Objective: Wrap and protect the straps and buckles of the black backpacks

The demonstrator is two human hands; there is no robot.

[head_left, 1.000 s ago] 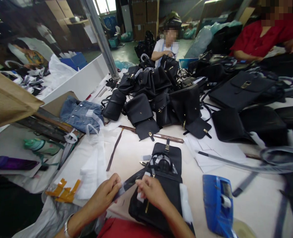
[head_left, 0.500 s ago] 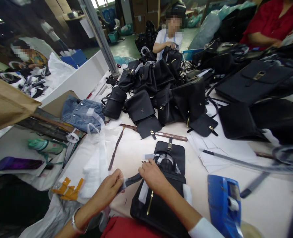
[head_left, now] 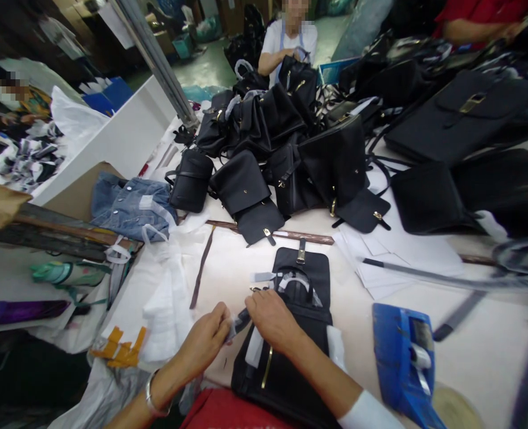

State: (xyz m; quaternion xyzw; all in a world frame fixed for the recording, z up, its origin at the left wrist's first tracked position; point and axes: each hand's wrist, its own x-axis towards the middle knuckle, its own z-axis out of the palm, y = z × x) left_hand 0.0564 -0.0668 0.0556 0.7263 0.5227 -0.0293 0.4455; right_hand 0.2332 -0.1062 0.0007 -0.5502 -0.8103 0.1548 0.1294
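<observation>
A black backpack lies on the table in front of me, its flap folded out away from me. White wrapping covers its top handle, and a gold zipper runs down its front. My left hand is closed on one end of a black strap partly covered in clear plastic. Nearer the bag's top left edge, my right hand pinches the strap's other part, its wrist and forearm lying over the bag. A pale strip sticks out just beyond my right fingers.
Several black bags are heaped across the far table. A blue tape dispenser stands at the right, beside loose wrapped straps. White sheets lie behind it. At left are folded denim and white foam wrapping. A co-worker sits opposite.
My left hand has moved right, closer to my right hand, and the strap span between them is shorter. The whole view has tilted down a little.
</observation>
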